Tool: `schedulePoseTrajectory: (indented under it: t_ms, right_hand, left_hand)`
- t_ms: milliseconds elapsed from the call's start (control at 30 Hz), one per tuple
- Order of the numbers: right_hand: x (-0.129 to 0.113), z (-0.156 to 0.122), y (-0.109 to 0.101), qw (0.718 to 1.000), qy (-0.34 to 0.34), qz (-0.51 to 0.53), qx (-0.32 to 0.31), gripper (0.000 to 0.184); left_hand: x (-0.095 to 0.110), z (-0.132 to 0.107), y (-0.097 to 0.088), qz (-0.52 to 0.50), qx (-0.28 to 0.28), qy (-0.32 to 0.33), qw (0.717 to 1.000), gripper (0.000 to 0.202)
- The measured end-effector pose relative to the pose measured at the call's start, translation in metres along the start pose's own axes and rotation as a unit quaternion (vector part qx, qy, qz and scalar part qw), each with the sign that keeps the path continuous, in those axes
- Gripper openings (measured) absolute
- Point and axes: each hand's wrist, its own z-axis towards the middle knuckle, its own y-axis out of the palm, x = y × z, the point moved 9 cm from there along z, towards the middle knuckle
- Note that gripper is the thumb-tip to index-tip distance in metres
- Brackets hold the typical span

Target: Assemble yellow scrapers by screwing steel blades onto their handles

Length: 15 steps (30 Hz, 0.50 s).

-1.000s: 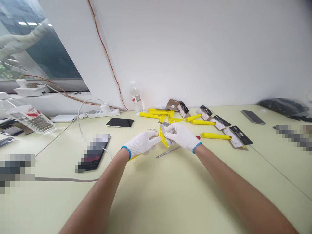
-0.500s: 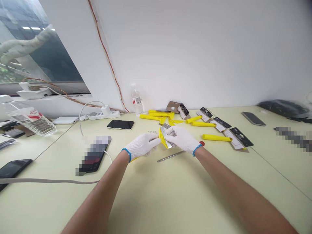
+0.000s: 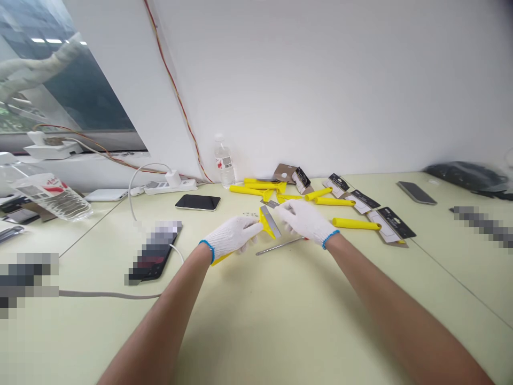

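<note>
Both my hands wear white knit gloves with blue cuffs. My left hand [image 3: 232, 236] is closed around a yellow scraper [image 3: 266, 223], whose handle sticks out below the wrist. A grey metal blade [image 3: 272, 220] lies on the scraper's head. My right hand [image 3: 302, 221] hovers just right of the blade with fingers curled, touching or nearly touching its upper end. A thin metal rod [image 3: 278, 246] lies on the table under my right hand, beside a small red piece.
Several yellow scraper handles [image 3: 355, 224] and blade packets [image 3: 390, 224] lie behind and to the right. A water bottle [image 3: 223, 162] stands by the wall. A black phone [image 3: 197, 202], a power strip [image 3: 170, 185] with cables and another phone [image 3: 416, 192] rest on the table [image 3: 280, 315].
My right hand has drawn slightly right and back from the blade, which now sits exposed on the scraper head. My left hand has kept its grip.
</note>
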Motion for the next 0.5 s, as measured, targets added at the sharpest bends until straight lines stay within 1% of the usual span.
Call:
schedulePoseTrajectory:
  t_ms: [67, 100, 133, 167, 233, 267, 333, 367, 500]
  right_hand:
    - [0.012, 0.005, -0.024, 0.994, 0.004, -0.073, 0.082, 0.031]
    - [0.018, 0.006, -0.035, 0.985, 0.006, -0.121, 0.121, 0.026]
    - [0.025, 0.009, -0.042, 0.976, 0.016, -0.169, 0.135, 0.024]
    - [0.033, 0.011, -0.045, 0.967, 0.034, -0.217, 0.129, 0.025]
    - [0.049, 0.016, -0.041, 0.952, 0.074, -0.288, 0.078, 0.03]
    - [0.055, 0.017, -0.037, 0.947, 0.088, -0.306, 0.05, 0.034]
    - [0.059, 0.019, -0.026, 0.945, 0.105, -0.31, 0.009, 0.042]
    - [0.059, 0.02, -0.021, 0.946, 0.108, -0.306, -0.001, 0.042]
    - [0.058, 0.028, -0.007, 0.948, 0.115, -0.295, -0.018, 0.036]
  left_hand:
    - [-0.002, 0.0, -0.003, 0.005, 0.01, -0.002, 1.0, 0.044]
    - [-0.003, -0.001, -0.004, 0.007, 0.014, -0.002, 1.0, 0.044]
    - [-0.002, -0.002, -0.005, 0.009, 0.018, -0.002, 1.0, 0.043]
    - [-0.002, -0.003, -0.006, 0.011, 0.021, -0.003, 1.0, 0.043]
    - [0.001, -0.007, -0.007, 0.014, 0.024, -0.002, 1.0, 0.042]
    - [0.002, -0.009, -0.007, 0.015, 0.025, -0.002, 1.0, 0.041]
    - [0.005, -0.013, -0.007, 0.017, 0.025, 0.0, 1.0, 0.04]
    - [0.006, -0.014, -0.007, 0.018, 0.025, 0.002, 1.0, 0.039]
    - [0.007, -0.014, -0.009, 0.018, 0.034, 0.003, 0.999, 0.039]
